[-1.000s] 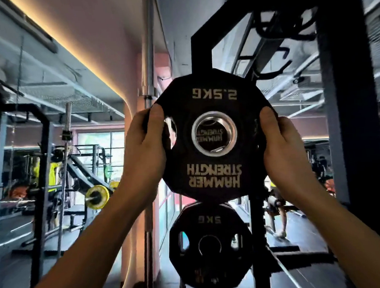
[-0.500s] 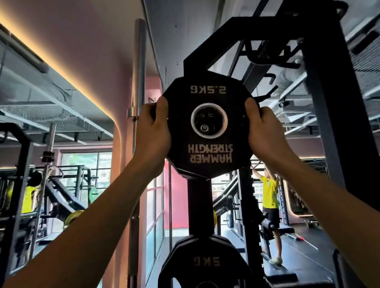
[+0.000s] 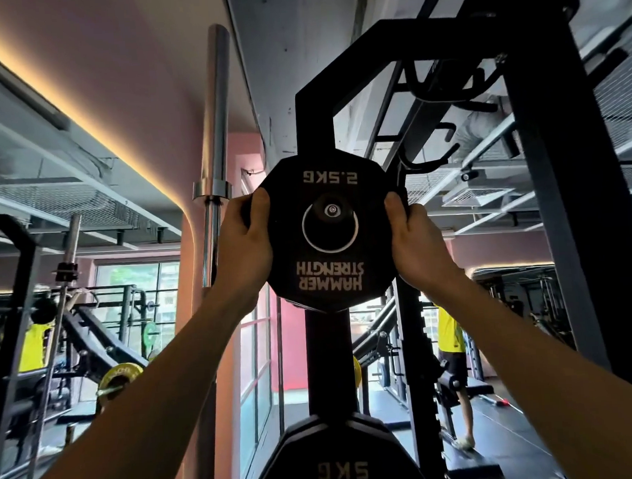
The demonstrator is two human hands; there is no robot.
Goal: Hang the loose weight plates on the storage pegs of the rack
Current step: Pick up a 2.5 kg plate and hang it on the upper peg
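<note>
Both hands clamped on the 2.5 kg plate (image 3: 328, 231): my left hand (image 3: 243, 239) wraps its left edge, thumb on the face, my right hand (image 3: 417, 241) does the same on the right edge. Plate is upside down, lettering inverted, held up against the black rack upright (image 3: 328, 359) with the storage peg (image 3: 330, 211) end showing through the top of the centre hole. Below on the same upright hangs a 5 kg plate (image 3: 341, 461); a steel barbell (image 3: 213, 164) stands vertical just left of my left hand.
</note>
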